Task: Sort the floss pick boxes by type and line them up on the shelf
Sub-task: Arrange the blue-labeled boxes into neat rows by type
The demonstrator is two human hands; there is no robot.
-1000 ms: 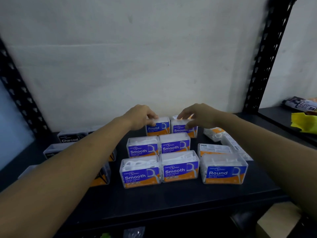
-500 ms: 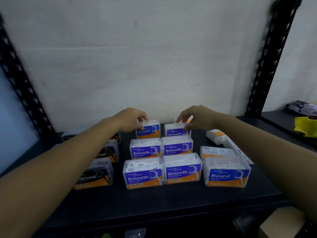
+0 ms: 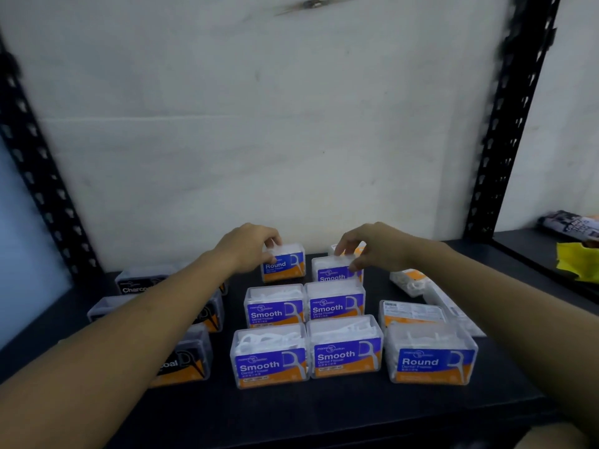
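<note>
Clear floss pick boxes stand on a dark shelf [image 3: 324,409]. My left hand [image 3: 248,246] grips a box labelled Round [image 3: 285,265] at the back of the left blue column. My right hand [image 3: 372,246] pinches the top of a Smooth box [image 3: 334,270] at the back of the neighbouring column. In front of them sit two rows of Smooth boxes [image 3: 335,304] side by side. Another Round box [image 3: 432,359] stands at the front right. Black Charcoal boxes [image 3: 184,358] line the left, partly hidden behind my left forearm.
Loose boxes lie on their sides at the right back [image 3: 410,280] and behind the front Round box [image 3: 411,312]. Black perforated uprights [image 3: 515,115] frame the shelf before a white wall. A yellow item [image 3: 577,260] lies on the neighbouring shelf.
My left hand has carried the Round box leftward, away from the back Smooth box, opening a gap. My right hand stays on the Smooth box. The camera has shifted, showing more Charcoal boxes.
</note>
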